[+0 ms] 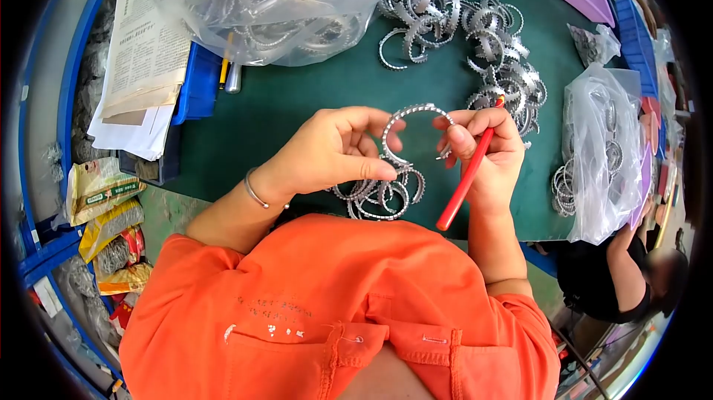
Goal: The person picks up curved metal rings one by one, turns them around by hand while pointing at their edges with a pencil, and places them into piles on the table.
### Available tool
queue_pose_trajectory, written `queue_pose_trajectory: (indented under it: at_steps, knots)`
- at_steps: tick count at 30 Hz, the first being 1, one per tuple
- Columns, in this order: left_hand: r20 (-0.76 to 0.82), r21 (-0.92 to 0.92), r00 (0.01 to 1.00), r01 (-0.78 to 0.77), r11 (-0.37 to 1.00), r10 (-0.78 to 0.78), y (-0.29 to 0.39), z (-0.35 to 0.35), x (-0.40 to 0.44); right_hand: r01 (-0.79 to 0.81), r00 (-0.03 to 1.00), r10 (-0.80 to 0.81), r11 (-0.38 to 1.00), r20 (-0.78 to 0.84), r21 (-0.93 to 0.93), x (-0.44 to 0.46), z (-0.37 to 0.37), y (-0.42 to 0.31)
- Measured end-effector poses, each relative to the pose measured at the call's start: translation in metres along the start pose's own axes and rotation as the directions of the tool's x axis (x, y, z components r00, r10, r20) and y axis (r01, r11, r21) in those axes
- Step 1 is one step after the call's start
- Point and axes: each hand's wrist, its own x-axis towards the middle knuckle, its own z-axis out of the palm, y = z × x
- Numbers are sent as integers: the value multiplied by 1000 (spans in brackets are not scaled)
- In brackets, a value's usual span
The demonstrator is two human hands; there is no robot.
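Observation:
An open, silver toothed metal ring (393,127) is held upright between my two hands above the green table. My left hand (327,149) is closed on its left side, with the thumb low and the fingers behind it. My right hand (494,158) touches the right end of the ring with thumb and fingertips. The same hand grips a slanted red pen (469,181), its thick end pointing down toward me. Just below the held ring, a small pile of similar rings (386,198) lies near the table's front edge.
Many more rings (494,40) are heaped on the green table (290,99). A clear bag of rings (282,10) lies at the back left. Another plastic bag (605,147) rests at the right. Papers (145,51) top a blue bin (199,84). Another person (605,274) sits at right.

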Motion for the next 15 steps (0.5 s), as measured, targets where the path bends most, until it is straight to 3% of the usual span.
queue_pose_trajectory:
  at_steps: [5,15]
  knots:
    - [-61,-222,998,9,975,-23,-7,-2,2,-3,1000,4,1000,-13,14,1,-3,4]
    - [-60,-242,998,21,970,-36,-3,-2,1,28,1000,-28,997,4,70,-1,-2,3]
